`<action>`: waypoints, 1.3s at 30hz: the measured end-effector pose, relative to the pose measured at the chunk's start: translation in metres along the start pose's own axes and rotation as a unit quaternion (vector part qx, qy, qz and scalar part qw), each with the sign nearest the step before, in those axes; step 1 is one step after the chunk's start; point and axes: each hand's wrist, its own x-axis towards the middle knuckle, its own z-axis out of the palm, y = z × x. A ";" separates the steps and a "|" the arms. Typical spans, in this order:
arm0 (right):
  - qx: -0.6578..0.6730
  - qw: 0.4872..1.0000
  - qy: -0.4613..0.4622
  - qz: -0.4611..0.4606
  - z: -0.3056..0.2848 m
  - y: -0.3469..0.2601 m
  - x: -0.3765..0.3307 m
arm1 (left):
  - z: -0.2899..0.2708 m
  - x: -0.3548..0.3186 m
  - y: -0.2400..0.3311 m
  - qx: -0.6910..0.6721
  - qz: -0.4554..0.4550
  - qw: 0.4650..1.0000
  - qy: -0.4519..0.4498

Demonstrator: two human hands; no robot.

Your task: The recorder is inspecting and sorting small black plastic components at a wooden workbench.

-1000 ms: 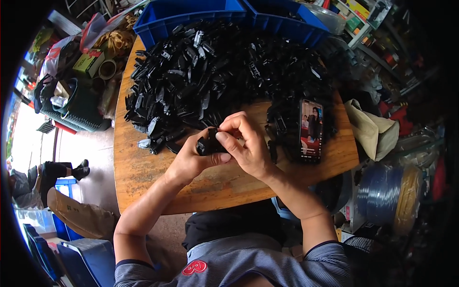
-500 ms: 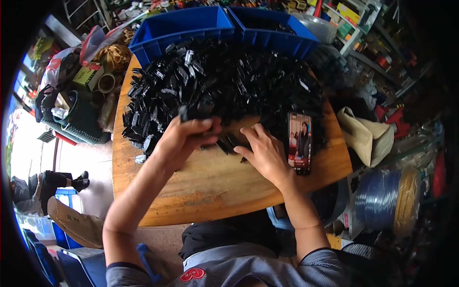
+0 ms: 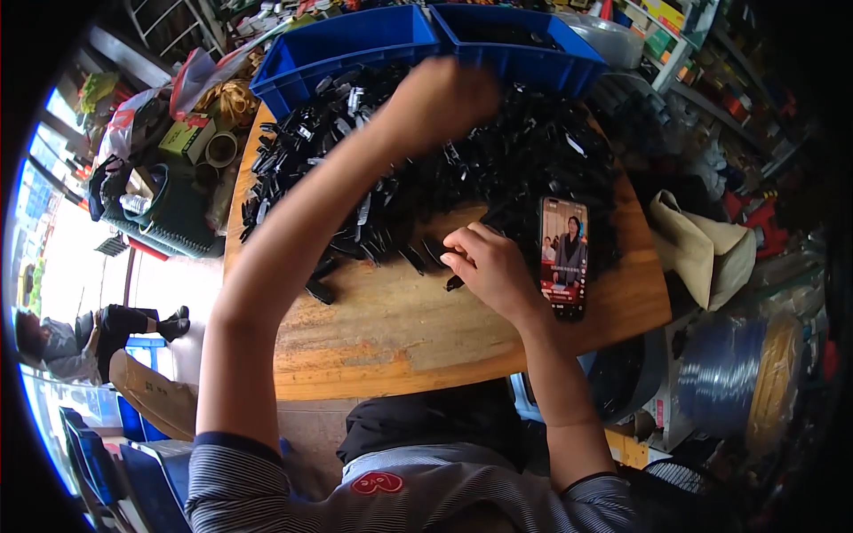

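Observation:
My left hand (image 3: 447, 99) is stretched out over the far part of a large heap of small black plastic pieces (image 3: 480, 169), close to the front of the right blue bin (image 3: 555, 73). Motion smears its fingers, so what they hold does not show. Near the heap's front edge, my right hand (image 3: 489, 271) hovers low over the wooden table (image 3: 382, 346). Its fingers are curled, with thumb and forefinger drawn together; anything between them is too small to make out. Loose black pieces lie just left of and beneath it.
A lit phone (image 3: 565, 253) lies on the table right of my right hand. Another blue bin (image 3: 351, 62) stands at the far left edge. Beyond the table's right side are a beige cloth bag (image 3: 697, 249) and wrapped spools (image 3: 724, 377). A seated person's legs (image 3: 133, 329) show at left.
My left hand has swung away from the table's middle, forward and right toward the right blue bin. My right hand has stayed nearly in place, its fingers curling closer together.

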 end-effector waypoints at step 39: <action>0.455 0.863 -0.072 0.206 0.027 -0.045 0.017 | -0.038 -0.198 0.101 -0.395 -0.471 0.788 -0.039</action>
